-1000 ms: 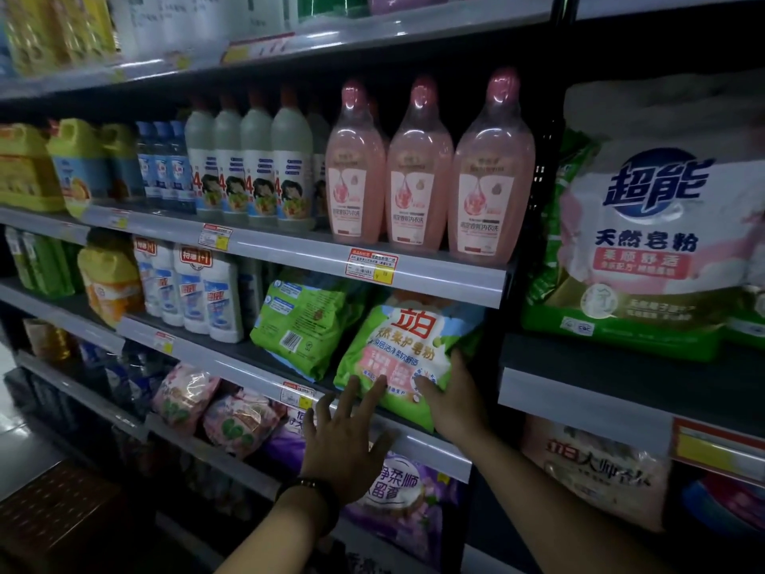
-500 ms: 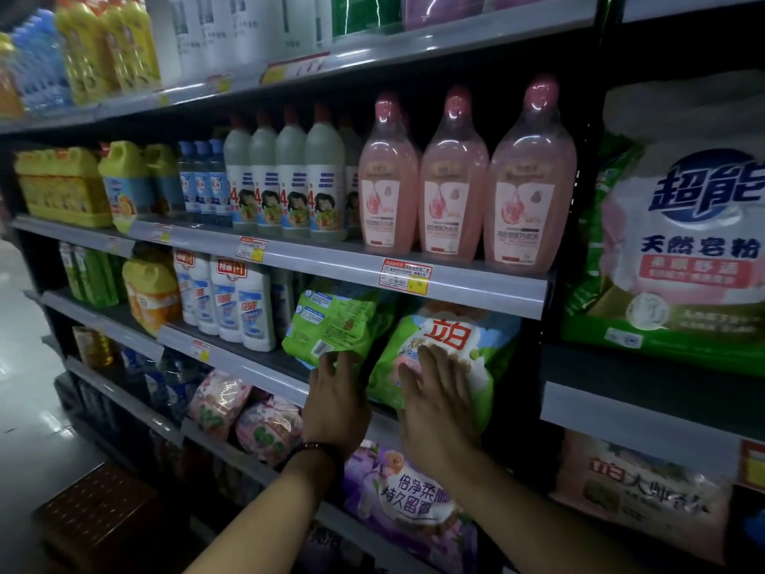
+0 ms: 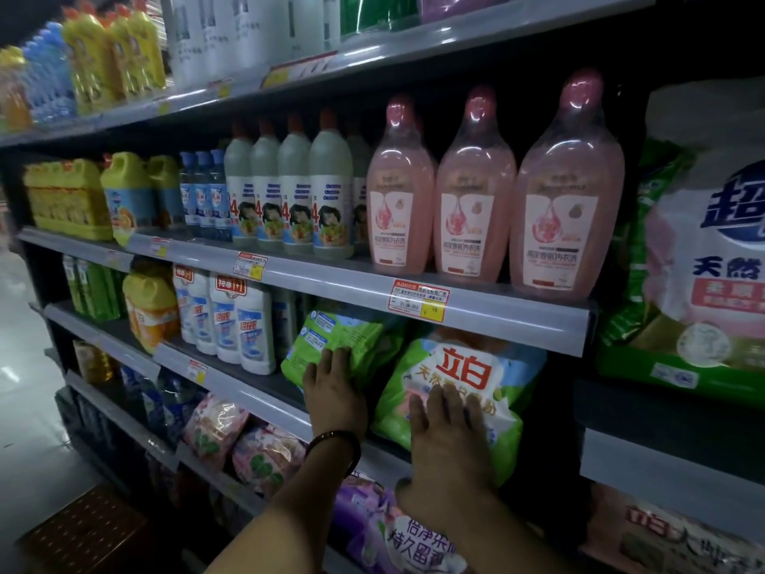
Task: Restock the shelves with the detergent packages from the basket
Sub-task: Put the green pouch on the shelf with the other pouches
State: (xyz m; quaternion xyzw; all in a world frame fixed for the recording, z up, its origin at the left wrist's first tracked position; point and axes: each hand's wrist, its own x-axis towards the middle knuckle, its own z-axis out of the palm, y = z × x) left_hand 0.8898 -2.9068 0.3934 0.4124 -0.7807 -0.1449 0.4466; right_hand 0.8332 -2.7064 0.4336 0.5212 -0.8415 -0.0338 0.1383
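Two green detergent bags lie on the third shelf (image 3: 248,397) below the pink bottles. The right bag (image 3: 467,366) shows its front, white with red characters. My right hand (image 3: 449,445) lies flat on its lower front, fingers straight, pressing it. The left bag (image 3: 331,337) shows its printed back. My left hand (image 3: 335,397), a dark bead bracelet on the wrist, rests with straight fingers on that bag's lower edge. The basket (image 3: 82,532), brown and perforated, stands on the floor at the lower left.
Pink bottles (image 3: 476,192) and white bottles (image 3: 289,192) fill the shelf above. White bottles (image 3: 232,321) stand left of the bags. A purple bag (image 3: 397,532) and pink bags (image 3: 240,445) lie on the shelf below. A big green-and-white bag (image 3: 703,258) fills the right bay.
My left hand rose from the shelf edge onto the left green bag. My right hand slid from the right bag's side to its front. The view moved closer and leftward.
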